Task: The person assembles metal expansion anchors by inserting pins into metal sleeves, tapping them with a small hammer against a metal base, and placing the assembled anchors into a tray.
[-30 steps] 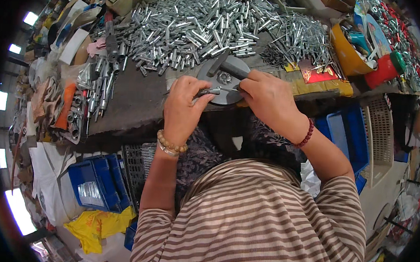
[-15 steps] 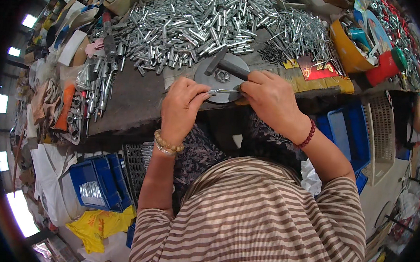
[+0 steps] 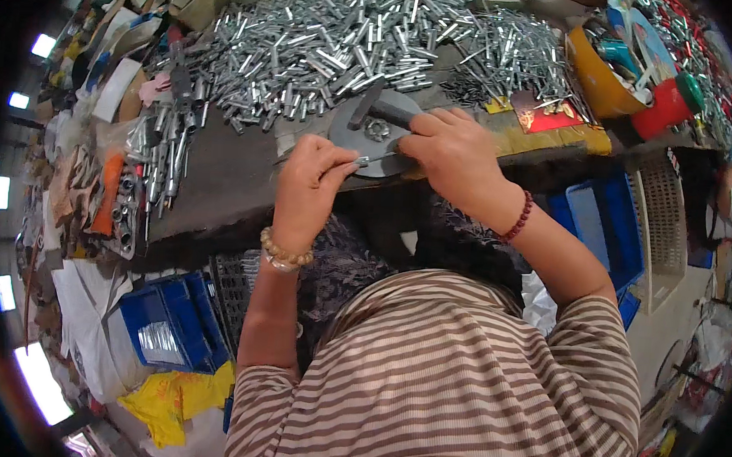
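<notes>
Silver tube, upper centre of the frame, is pinched in the left hand; the right hand pinches a thin pin, its long axis running sideways toward the tube.

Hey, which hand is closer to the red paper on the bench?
Right. The right hand is left of the red paper, slightly nearer the body; the left hand is much farther to the paper's left.

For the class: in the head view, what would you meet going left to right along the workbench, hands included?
Orange item, left hand, right hand, red card, red container with green lid.
</notes>
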A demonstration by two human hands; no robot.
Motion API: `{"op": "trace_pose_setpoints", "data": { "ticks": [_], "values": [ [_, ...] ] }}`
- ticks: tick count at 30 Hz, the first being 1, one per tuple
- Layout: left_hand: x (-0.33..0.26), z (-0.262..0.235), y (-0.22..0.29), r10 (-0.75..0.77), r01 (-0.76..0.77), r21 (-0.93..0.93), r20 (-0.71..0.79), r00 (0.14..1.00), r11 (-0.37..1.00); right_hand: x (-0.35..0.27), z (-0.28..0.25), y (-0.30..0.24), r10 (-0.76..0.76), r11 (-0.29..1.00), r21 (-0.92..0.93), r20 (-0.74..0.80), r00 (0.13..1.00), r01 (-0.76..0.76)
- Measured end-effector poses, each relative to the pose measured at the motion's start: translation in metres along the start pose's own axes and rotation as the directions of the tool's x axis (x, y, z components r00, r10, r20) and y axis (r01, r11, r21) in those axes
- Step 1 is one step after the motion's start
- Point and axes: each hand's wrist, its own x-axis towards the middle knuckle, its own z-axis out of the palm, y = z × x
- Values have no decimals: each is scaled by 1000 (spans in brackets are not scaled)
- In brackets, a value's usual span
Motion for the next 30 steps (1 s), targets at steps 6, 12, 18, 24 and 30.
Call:
{"op": "trace_pose_setpoints", "data": {
  "ticks": [6,12,18,24,30],
  "values": [
    [-1,2,-2,41,-41,17,-8,999,999,-7,2,-3,44,998,37,-72,996,-41],
    [-2,0,0,67,-66,56,-15,998,996,-27,-37,50,472,868,-85,-167,866,-489],
    [-1,3,0,73,-71,67,-22,997,995,-33,-30,59,429,873,-211,-98,898,-440],
    [-5,2,-3,60,-57,67,-37,998,996,-28,-17,70,374,883,-271,-83,924,-382],
    [-5,6,-3,26,-25,42,-43,999,999,-23,-15,69,408,894,-171,-76,910,-415]
  ]
}}
